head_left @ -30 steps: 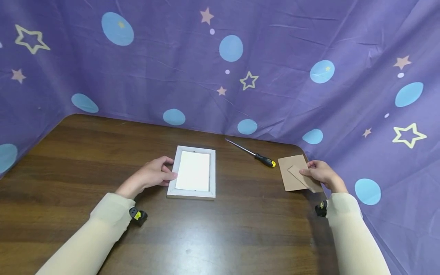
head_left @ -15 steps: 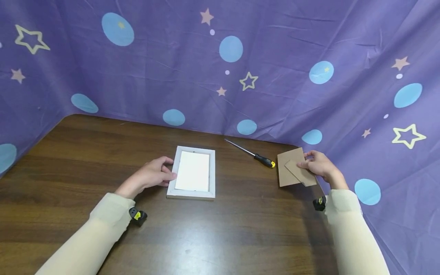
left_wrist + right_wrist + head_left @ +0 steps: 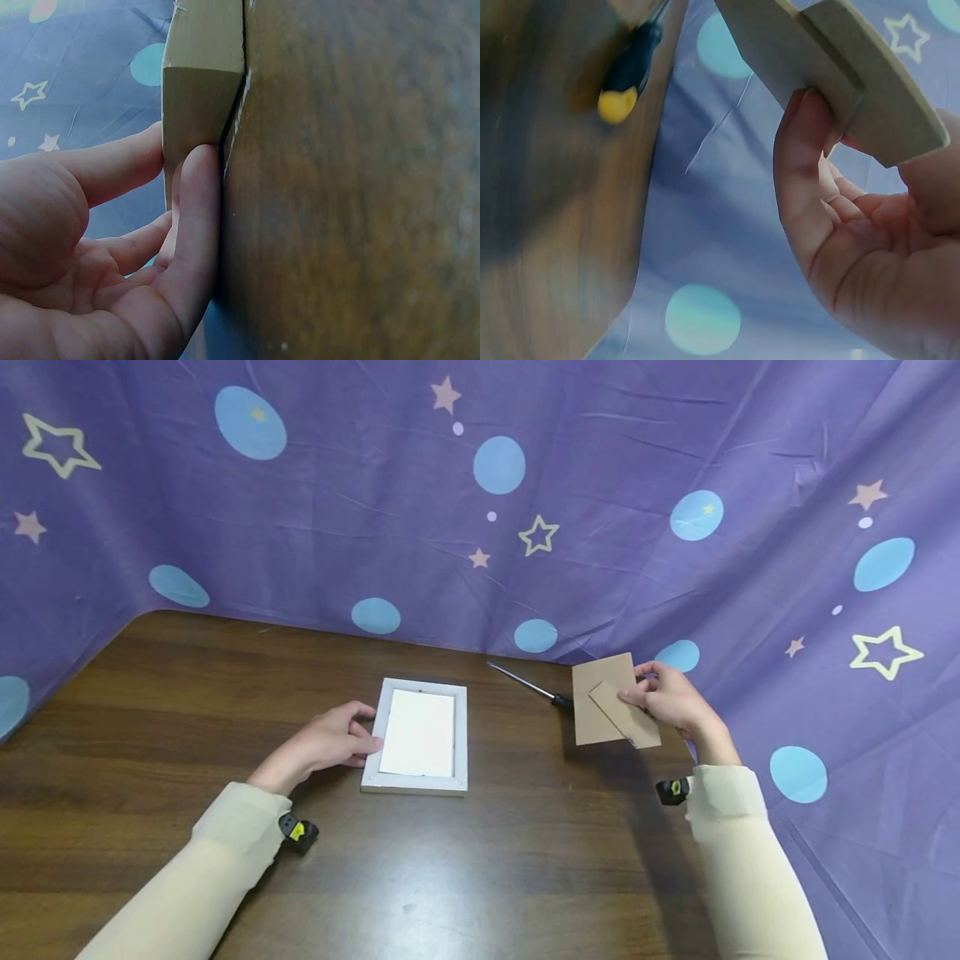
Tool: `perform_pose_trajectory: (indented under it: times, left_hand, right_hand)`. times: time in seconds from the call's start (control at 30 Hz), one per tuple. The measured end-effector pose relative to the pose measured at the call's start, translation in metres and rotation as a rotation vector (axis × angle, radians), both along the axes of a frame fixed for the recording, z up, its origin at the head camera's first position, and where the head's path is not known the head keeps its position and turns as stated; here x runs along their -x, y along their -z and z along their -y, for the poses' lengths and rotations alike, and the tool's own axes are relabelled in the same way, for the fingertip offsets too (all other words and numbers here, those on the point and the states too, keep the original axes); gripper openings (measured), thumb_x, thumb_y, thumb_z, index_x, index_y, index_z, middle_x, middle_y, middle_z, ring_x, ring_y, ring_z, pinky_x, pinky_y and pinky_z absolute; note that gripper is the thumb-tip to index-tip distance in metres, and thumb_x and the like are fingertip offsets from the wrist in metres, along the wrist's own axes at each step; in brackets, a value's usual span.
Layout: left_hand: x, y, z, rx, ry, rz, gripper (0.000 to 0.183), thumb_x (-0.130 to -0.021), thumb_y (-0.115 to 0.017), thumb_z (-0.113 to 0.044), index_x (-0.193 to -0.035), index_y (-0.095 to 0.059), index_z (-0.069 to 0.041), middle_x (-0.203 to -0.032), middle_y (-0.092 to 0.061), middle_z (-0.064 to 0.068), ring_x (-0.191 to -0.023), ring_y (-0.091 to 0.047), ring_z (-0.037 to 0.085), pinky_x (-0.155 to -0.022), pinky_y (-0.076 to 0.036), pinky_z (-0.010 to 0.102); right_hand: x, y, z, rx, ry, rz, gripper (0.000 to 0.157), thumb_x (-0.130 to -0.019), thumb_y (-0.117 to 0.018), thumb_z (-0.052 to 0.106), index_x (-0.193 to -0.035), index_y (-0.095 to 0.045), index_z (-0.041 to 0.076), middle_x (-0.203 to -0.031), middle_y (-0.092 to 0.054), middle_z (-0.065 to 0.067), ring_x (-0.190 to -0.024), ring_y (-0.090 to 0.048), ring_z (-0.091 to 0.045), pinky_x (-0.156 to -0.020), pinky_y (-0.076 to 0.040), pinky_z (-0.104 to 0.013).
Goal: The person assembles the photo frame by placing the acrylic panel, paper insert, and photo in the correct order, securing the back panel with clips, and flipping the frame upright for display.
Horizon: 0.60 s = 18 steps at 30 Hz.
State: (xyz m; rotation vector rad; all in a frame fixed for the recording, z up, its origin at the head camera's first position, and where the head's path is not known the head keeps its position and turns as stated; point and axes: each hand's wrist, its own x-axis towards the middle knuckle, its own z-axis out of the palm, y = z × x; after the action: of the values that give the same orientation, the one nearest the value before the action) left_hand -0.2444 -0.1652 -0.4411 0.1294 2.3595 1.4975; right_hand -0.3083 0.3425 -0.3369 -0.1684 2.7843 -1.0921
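A white picture frame (image 3: 461, 735) lies on the table with a bright white panel (image 3: 417, 733) inside its border. My left hand (image 3: 322, 743) grips its left edge; in the left wrist view the fingers (image 3: 199, 202) lie along the pale side of the frame (image 3: 201, 105). Held above the table at the right is a brown backing board (image 3: 587, 718) with a stand leg (image 3: 628, 720) set diagonally on it. My right hand (image 3: 670, 700) pinches it by its right side, thumb on the front. The board tilts in the right wrist view, its far fingers partly hidden.
Behind the board lies a screwdriver (image 3: 525, 681), its black and yellow handle (image 3: 626, 75) mostly covered in the head view. A purple patterned curtain (image 3: 337, 510) closes off the back and sides of the wooden table (image 3: 285, 668).
My right hand has lifted the backing board from the table's right edge and carried it left and up, now overlapping the screwdriver's handle. The left hand and the frame have stayed put.
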Motion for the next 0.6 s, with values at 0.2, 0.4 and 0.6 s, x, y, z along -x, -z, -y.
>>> perform_pose_trajectory:
  times: [0.2, 0.4, 0.6]
  left_hand:
    - [-0.001, -0.001, 0.0, 0.001, 0.003, -0.006, 0.072, -0.101, -0.073, -0.012, -0.156, -0.034, 0.011, -0.113, -0.065, 0.024, -0.092, -0.071, 0.024, -0.083, -0.066, 0.038]
    - [-0.001, -0.002, 0.0, 0.005, 0.002, -0.003, 0.072, -0.101, -0.073, -0.013, -0.156, -0.034, 0.01, -0.114, -0.065, 0.025, -0.093, -0.071, 0.024, -0.083, -0.066, 0.038]
    - [-0.002, -0.002, 0.0, 0.012, 0.001, -0.011, 0.071, -0.1, -0.073, -0.013, -0.155, -0.035, 0.01, -0.114, -0.067, 0.025, -0.093, -0.071, 0.024, -0.084, -0.066, 0.038]
  right_hand:
    - [-0.001, 0.0, 0.026, 0.069, -0.012, -0.002, 0.057, -0.103, -0.073, 0.018, -0.145, -0.043, -0.006, -0.098, -0.069, -0.009, -0.078, -0.059, -0.012, -0.068, -0.053, -0.024]
    - [-0.002, 0.004, 0.051, 0.119, -0.043, -0.018, 0.054, -0.102, -0.073, 0.016, -0.142, -0.045, -0.006, -0.095, -0.07, -0.007, -0.076, -0.059, -0.012, -0.067, -0.052, -0.024]
    - [-0.002, 0.012, 0.072, 0.19, -0.067, -0.004, 0.051, -0.102, -0.073, 0.014, -0.141, -0.047, -0.005, -0.094, -0.07, -0.006, -0.077, -0.059, -0.013, -0.066, -0.052, -0.023]
